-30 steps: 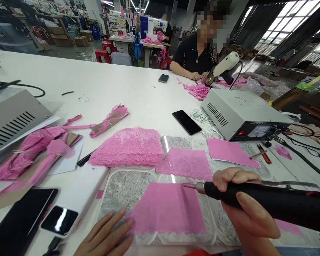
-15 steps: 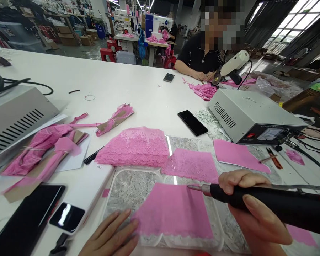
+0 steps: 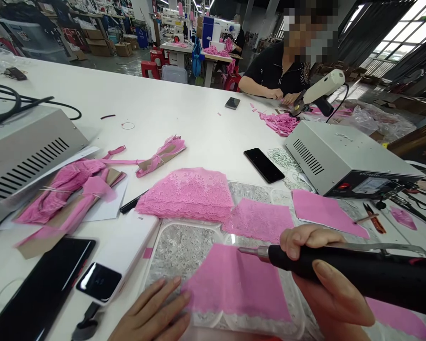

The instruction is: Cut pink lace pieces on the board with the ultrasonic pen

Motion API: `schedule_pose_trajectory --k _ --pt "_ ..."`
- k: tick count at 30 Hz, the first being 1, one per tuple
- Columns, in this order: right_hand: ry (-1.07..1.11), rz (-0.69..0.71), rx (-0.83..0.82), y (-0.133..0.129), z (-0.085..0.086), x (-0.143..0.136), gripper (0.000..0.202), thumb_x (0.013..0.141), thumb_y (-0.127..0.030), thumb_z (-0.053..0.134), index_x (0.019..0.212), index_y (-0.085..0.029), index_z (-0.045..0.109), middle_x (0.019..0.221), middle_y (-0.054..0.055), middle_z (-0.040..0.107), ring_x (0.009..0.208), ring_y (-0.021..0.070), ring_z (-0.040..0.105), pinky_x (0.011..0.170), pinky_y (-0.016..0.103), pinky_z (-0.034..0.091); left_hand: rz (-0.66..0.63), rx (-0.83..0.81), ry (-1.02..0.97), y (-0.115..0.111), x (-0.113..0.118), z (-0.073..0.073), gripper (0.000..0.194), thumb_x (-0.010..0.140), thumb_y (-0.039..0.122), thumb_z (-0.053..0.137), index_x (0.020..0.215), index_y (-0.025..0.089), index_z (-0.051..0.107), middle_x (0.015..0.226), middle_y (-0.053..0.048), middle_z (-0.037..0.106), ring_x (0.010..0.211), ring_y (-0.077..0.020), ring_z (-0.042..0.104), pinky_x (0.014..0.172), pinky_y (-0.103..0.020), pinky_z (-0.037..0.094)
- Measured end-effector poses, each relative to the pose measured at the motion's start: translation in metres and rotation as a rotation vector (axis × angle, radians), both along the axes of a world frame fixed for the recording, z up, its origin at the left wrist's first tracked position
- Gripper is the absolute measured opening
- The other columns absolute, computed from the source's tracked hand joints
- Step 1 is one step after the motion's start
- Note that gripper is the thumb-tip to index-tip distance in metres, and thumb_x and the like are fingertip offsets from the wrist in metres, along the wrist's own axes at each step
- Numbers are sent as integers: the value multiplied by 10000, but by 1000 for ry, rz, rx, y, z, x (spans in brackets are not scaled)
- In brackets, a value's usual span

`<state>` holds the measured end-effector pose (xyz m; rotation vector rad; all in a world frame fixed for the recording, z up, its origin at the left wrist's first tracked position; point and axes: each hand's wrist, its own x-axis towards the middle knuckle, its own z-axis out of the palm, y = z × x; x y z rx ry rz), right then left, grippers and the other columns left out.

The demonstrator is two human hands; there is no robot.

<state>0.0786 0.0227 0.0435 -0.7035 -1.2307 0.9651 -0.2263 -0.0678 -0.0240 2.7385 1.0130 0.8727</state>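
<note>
A pink fabric piece lies flat on a clear plastic mat in front of me. My left hand rests palm down with fingers stretched out, its fingertips at the fabric's left edge. My right hand is wrapped round a black handheld tool with a pointed metal tip. That tip is over the upper edge of the fabric; whether it touches cannot be made out. Behind this piece are a stack of pink lace pieces and a single lace piece.
A grey control box stands at the right, another grey box at the left. Phones, tied pink straps, a white box and orange-handled snips lie around. Across the table sits a person handling pink strips.
The tool in my right hand has moved left along the fabric's upper edge. My left hand stays at the fabric's left side. The whole view has shifted slightly.
</note>
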Motion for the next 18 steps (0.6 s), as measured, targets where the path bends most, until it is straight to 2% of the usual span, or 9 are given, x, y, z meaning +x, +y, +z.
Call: schedule_pose_trajectory --k 5,9,15,18 --pt "-20 1 3 1 0 -2 97 838 -243 626 926 -203 613 829 5 572 634 121 542 621 315 498 -39 93 -4 3 -2 -6 313 1025 184 410 1214 184 659 1350 -43 607 1368 -270 439 1149 -447 368" --pt "-27 -9 -20 0 2 -2 81 816 -244 648 884 -205 628 797 7 578 614 128 538 619 329 501 -38 88 7 2 -1 -9 308 1013 157 418 1197 169 664 1354 -60 603 1366 -272 443 1144 -455 374" --pt "-28 -43 -17 -1 4 -4 110 774 -270 673 857 -205 641 767 17 574 604 142 518 601 340 501 -32 103 -25 -3 4 -6 338 1028 200 368 1114 125 686 1381 -86 574 1374 -307 425 1136 -472 376" --pt "-3 1 -30 -1 5 -12 130 773 -269 661 887 -211 636 791 17 565 611 140 519 605 346 510 -2 102 -40 -6 5 -4 340 1032 205 358 1103 124 681 1369 -89 585 1381 -297 417 1130 -468 387"
